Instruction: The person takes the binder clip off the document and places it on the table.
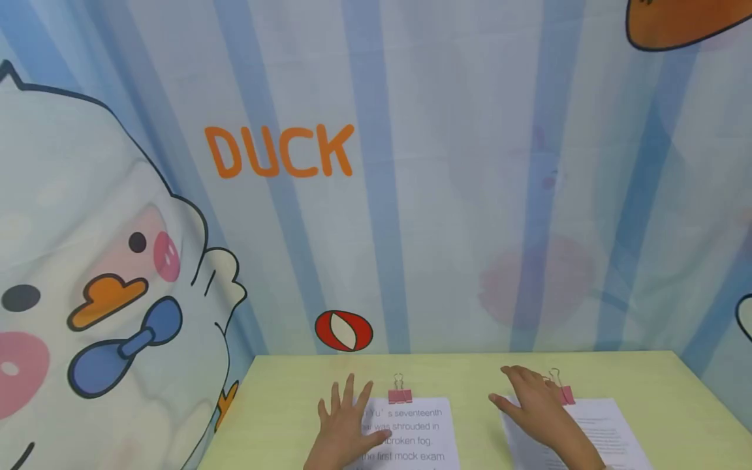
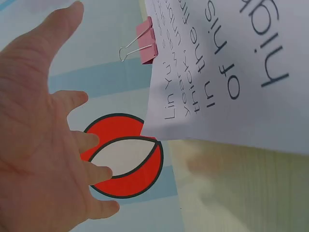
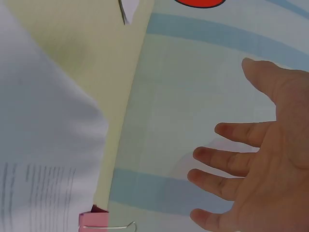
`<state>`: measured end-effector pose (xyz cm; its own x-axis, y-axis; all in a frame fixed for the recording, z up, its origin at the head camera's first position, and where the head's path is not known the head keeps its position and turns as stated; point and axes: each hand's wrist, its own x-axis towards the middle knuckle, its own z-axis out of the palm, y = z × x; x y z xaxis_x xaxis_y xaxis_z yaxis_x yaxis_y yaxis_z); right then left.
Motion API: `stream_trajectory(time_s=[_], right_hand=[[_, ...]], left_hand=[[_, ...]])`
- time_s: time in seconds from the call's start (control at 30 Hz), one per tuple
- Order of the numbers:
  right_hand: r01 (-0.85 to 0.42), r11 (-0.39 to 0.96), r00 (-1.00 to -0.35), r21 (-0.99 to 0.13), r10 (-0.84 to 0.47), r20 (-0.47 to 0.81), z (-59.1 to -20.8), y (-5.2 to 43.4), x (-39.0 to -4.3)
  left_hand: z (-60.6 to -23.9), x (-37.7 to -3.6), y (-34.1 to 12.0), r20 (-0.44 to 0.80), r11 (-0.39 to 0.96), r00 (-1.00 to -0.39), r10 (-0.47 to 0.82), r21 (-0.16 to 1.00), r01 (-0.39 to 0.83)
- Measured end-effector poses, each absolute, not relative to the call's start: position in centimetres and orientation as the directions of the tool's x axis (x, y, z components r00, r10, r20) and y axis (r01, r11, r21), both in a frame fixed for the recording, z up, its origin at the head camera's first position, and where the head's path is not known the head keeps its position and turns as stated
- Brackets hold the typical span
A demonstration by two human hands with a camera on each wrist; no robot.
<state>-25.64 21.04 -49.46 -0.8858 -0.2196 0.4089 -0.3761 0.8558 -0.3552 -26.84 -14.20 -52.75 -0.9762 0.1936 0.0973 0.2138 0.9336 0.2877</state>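
Two clipped paper stacks lie on the table. The left stack (image 1: 425, 434) carries large print and has a pink binder clip (image 1: 400, 396) at its top edge. My left hand (image 1: 346, 427), fingers spread, is over that stack's left side and holds nothing. In the left wrist view its palm faces the camera beside the large-print sheet (image 2: 231, 72). The right stack (image 1: 605, 424) has smaller print and its own pink binder clip (image 1: 566, 395), partly hidden by my right hand (image 1: 537, 408). That hand is over the stack's upper left with extended fingers and nothing in its grasp.
The pale yellow table (image 1: 282, 391) ends at a striped blue-and-white curtain (image 1: 446, 196) printed with the word DUCK. A large printed duck (image 1: 117, 215) fills the left side. Bare tabletop shows between the two stacks.
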Motion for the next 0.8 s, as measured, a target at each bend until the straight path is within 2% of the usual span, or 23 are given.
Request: stream_trajectory(time_s=[0.3,0.6,0.8], right_hand=[[-0.399,0.838,-0.889,-0.372,-0.255,0.379,-48.8,19.0,-26.5],[-0.420,0.816,-0.888,-0.397,-0.281,0.364,-48.7,17.5,-28.0],[-0.424,0.784,-0.895,-0.453,-0.285,0.343,-48.7,15.9,-29.4]], left_hand=[[-52.5,-27.1,-14.8,0.110,0.916,-0.977,0.183,0.341,0.210],[-52.7,-27.9,-15.3,0.189,0.907,-0.973,0.135,0.372,0.199],[-52.6,-29.3,-15.3,0.239,0.884,-0.956,0.169,0.393,0.254]])
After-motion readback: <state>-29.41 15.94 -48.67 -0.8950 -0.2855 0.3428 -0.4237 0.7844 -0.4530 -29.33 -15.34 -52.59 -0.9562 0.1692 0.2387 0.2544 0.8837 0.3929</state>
